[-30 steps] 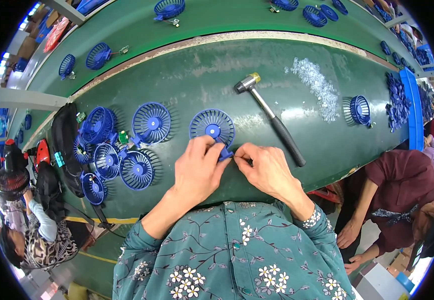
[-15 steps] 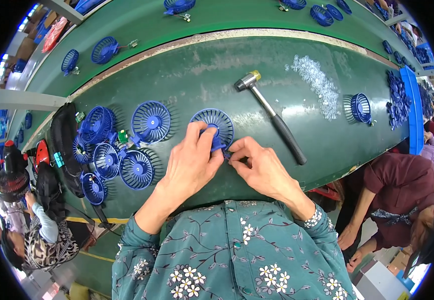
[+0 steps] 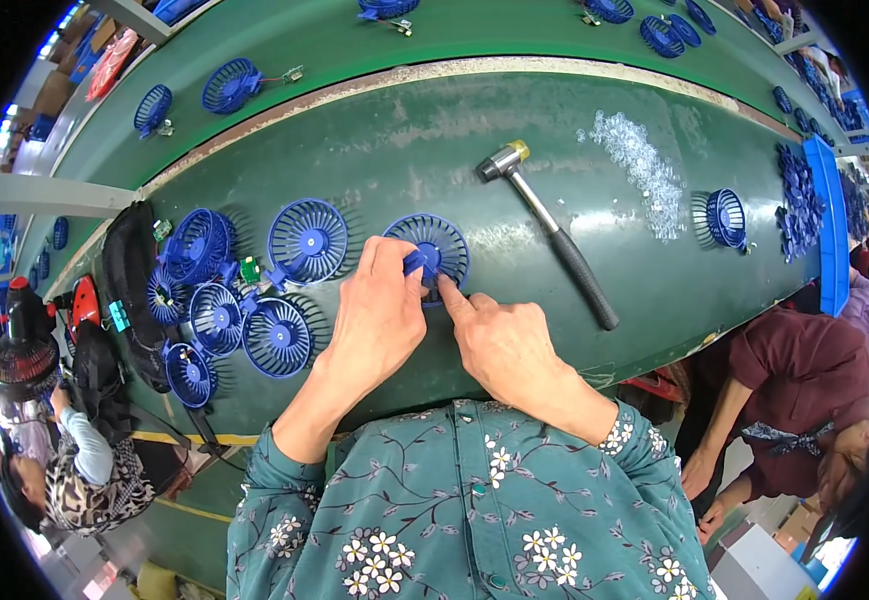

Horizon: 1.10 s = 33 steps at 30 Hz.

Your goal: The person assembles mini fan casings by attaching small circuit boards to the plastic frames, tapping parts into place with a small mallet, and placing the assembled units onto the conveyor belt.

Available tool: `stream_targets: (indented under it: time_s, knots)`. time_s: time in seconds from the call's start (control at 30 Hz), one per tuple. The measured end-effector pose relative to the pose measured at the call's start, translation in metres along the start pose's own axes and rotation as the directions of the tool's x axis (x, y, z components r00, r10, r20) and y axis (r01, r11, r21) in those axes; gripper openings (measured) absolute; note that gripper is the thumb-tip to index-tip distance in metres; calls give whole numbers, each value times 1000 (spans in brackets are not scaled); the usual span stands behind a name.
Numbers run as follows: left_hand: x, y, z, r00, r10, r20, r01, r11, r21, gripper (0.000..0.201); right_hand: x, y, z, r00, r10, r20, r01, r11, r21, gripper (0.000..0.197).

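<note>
A blue round fan housing (image 3: pixel 451 240) with a slatted grille lies before me on the green bench. My left hand (image 3: pixel 379 310) is closed in a pinch on a small blue plastic piece (image 3: pixel 415 263), held at the near side of the housing. My right hand (image 3: pixel 499 345) reaches in from the right, its index finger stretched out and the tip touching the housing's near part beside that piece. Its other fingers are curled and its thumb is mostly hidden; I see nothing held in it. Beyond the right hand lies a mallet (image 3: pixel 559 240) with a black grip and a yellow-faced head.
Several fan housings (image 3: pixel 312 242) and small green circuit boards (image 3: pixel 249 270) sit to the left, near a black bag (image 3: pixel 134 300). Clear small pieces (image 3: pixel 644 170) are heaped far right. A blue tray (image 3: pixel 826 230) edges the bench. Fans ride the back belt (image 3: pixel 494 30). A co-worker (image 3: pixel 799 370) sits right.
The right hand has gone from a pinch beside the housing to an outstretched index finger on it. The left hand has lifted and tilted the small blue piece. Fans on the belt have shifted right.
</note>
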State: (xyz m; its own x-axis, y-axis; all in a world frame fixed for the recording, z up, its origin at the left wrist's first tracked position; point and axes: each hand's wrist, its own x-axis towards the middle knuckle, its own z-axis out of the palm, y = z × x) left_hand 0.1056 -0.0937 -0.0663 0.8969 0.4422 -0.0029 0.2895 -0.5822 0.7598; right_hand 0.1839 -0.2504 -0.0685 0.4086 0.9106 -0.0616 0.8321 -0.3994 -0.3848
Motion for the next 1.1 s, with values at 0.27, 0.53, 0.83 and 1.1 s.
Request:
stream_targets:
  time_s: [0.27, 0.53, 0.83, 1.1]
  knots:
    - [2, 2, 0, 1000, -22, 9, 22, 999, -27, 12, 3, 7, -6, 1000, -20, 12, 19, 996, 85, 51]
    - [4, 6, 0, 996, -78, 30, 80, 993, -87, 18, 14, 11, -13, 999, -23, 46, 16, 987, 163, 43]
    - [-6, 8, -3, 997, 67, 48, -61, 992, -112, 27, 14, 10, -10, 998, -55, 26, 50, 988, 145, 40]
    - [-14, 2, 1, 991, 133, -4, -132, 988, 84, 33, 13, 17, -11, 995, -96, -21, 98, 977, 188, 31]
